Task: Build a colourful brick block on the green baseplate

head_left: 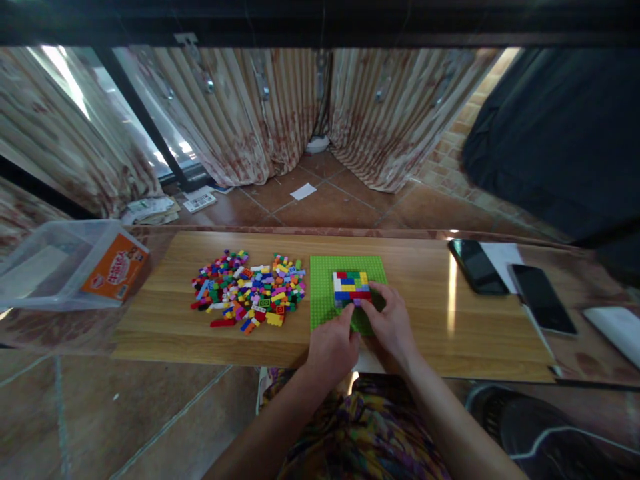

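A small block of toy bricks (351, 287) in red, white, blue, green and yellow stands on a green baseplate (323, 270). My right hand (391, 319) grips its right side, the index finger at the right edge and the thumb at the near right corner. My left hand (334, 343) is closed, with the index finger reaching the near edge of the block beside a purple brick. Its other fingers are curled, and I cannot see whether they hold a piece. Left of the baseplate lies a spread-out pile of loose toy bricks (260, 290).
The wooden board (425, 320) carries all this. A clear plastic box (60, 233) with an orange label stands at the far left. To the right lie two dark phones (477, 267) and white paper (505, 257). Curtains (280, 120) hang beyond the table.
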### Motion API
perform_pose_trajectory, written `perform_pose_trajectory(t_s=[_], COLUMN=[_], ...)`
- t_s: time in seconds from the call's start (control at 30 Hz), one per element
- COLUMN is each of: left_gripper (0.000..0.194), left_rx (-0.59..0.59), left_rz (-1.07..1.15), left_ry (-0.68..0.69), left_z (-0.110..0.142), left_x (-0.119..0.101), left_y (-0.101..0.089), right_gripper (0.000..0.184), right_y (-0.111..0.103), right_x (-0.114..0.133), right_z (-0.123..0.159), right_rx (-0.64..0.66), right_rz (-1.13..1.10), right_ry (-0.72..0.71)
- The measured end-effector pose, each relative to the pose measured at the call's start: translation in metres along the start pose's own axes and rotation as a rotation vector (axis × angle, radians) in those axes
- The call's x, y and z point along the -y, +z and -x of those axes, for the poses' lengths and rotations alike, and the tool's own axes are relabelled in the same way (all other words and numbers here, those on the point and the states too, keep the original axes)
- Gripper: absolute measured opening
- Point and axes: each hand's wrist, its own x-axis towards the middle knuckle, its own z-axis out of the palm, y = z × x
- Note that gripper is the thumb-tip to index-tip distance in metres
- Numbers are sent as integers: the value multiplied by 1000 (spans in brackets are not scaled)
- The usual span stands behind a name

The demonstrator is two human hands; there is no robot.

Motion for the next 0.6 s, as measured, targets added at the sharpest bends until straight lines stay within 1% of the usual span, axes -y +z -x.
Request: perform_pose_trajectory(t_s=[0.33, 0.6], left_gripper=[59, 61], left_rx=[12, 40], left_rz=[25, -11], left_ry=[16, 8], left_z=[0, -1], left_x=[-1, -3], left_y=[1, 3], right_gripper=[40, 45], right_y=[4, 8], right_x=[-3, -8], right_z=[-4, -8], right_rx=[-3, 47], right_rz=[-4, -45], right_ry=[81, 114])
